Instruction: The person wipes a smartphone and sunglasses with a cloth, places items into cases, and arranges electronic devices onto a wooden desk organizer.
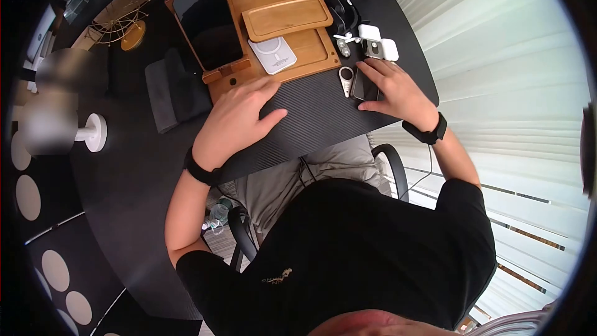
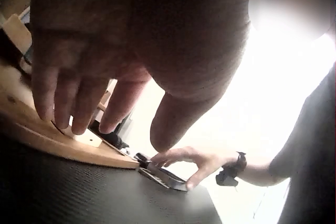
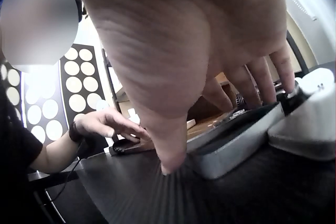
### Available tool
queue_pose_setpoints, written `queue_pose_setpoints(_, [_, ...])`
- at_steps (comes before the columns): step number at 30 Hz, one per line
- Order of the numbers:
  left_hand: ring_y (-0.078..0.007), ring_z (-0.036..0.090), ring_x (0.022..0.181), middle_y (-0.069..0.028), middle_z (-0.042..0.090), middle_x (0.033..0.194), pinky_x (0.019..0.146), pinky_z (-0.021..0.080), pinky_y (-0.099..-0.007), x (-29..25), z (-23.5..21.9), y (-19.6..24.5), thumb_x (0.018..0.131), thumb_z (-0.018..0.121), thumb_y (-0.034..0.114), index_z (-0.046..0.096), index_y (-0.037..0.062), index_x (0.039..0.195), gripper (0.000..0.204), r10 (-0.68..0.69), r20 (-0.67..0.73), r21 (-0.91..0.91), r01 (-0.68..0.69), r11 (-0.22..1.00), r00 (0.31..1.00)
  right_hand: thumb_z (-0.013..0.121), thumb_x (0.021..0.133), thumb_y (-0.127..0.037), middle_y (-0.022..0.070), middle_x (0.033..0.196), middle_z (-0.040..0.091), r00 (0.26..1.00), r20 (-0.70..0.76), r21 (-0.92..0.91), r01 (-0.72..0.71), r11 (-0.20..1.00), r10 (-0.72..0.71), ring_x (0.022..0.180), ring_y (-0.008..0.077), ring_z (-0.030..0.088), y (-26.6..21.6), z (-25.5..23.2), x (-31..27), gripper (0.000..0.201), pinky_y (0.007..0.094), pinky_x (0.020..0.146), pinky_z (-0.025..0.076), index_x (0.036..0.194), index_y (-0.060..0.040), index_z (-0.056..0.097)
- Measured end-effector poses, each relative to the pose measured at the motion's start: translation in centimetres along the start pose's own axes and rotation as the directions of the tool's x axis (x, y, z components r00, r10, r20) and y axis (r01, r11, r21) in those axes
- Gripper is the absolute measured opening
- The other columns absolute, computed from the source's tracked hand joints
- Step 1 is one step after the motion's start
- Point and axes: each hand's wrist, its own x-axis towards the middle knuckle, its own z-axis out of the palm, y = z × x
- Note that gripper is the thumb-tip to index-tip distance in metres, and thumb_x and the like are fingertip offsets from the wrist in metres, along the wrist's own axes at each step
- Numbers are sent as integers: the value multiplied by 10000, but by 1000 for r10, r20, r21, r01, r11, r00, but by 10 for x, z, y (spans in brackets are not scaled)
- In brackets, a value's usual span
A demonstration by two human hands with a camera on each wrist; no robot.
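My left hand [image 1: 239, 115] hovers palm down at the front edge of a wooden desk organizer [image 1: 326, 46], fingers extended and thumb spread, holding nothing. Just beyond its fingertips a white square pad with a ring mark [image 1: 272, 55] lies on the organizer. A black-screened phone or tablet [image 1: 208, 28] leans upright in the organizer's left side. My right hand [image 1: 401, 93] reaches over a flat dark-topped device with silver sides [image 3: 231, 148]; its fingers lie extended across the far end and the thumb is at the near end. Left of the device sits a small white tag with a dark round end [image 1: 346, 81].
White earbud cases [image 1: 369, 32] and a small grey square gadget [image 1: 372, 48] stand past my right fingers, beside a black headset [image 1: 342, 14]. A dark grey folded pouch [image 1: 177, 90] lies left of the organizer. White curtains [image 1: 510, 87] hang beyond the desk's right edge.
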Motion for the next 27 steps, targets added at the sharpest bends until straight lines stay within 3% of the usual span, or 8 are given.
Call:
queue_pose_setpoints(4, [-367,677,1001,-194,692,1167,885,524,-396,11,13,5,883,731,210,683,-28,1109,332,-59,19,-268,62,962,998,863,702,-275,223,1368,560,998,-19,116,-65,991,67,1230,399,559,-7,2,-2,793,439,1057,456,1373,7,548])
queue_pose_setpoints(7, [-351,670,946,-164,696,1099,862,525,-388,25,28,11,883,730,172,680,-36,1043,267,-217,202,-543,293,787,955,861,688,-235,213,1362,560,994,-111,231,20,973,6,1215,390,568,-18,-8,5,774,433,1037,471,1363,-9,558])
queue_pose_setpoints(9, [-334,665,974,-160,689,1117,862,519,-417,34,43,7,892,720,157,673,-38,1005,230,168,-233,-213,-219,952,958,839,705,-282,217,1318,584,985,-157,231,112,966,-76,1173,389,581,-25,-10,10,758,428,1025,481,1347,14,565])
queue_pose_setpoints(11, [-349,614,1161,-187,637,1268,991,485,-453,41,44,6,890,726,185,679,-17,1092,290,207,-162,-100,-225,969,965,838,708,-285,216,1318,587,985,-143,221,124,967,-94,1175,389,582,-27,-8,14,752,426,1023,483,1343,15,568])
queue_pose_setpoints(13, [-386,489,1345,-214,536,1420,1138,386,-488,45,48,2,889,726,234,657,11,1210,397,348,-195,299,-282,912,917,837,711,-288,215,1318,589,985,-123,211,141,967,-117,1176,388,584,-28,-7,16,746,425,1021,485,1339,16,571])
queue_pose_setpoints(23, [-418,425,1403,-243,508,1455,1182,345,-482,39,31,-9,905,721,299,567,10,1375,573,203,-46,171,-192,966,978,846,711,-272,209,1335,585,989,-103,282,131,950,-105,1191,384,578,-31,-10,12,752,429,1016,493,1353,4,567])
queue_pose_setpoints(26, [-370,554,1303,-221,569,1377,1083,469,-444,39,32,10,973,653,338,552,-16,1356,530,153,-157,-233,-187,954,976,870,694,-243,203,1368,562,982,-155,294,153,944,-111,1220,386,563,-45,-22,15,772,438,1027,481,1360,-6,562])
queue_pose_setpoints(27, [-334,534,1334,-209,560,1404,1079,471,-446,40,39,13,1025,551,394,486,6,1423,560,17,-58,-667,-52,744,998,889,681,-226,200,1396,543,977,-180,298,166,940,-115,1251,388,550,-49,-25,17,791,444,1042,468,1366,-9,556])
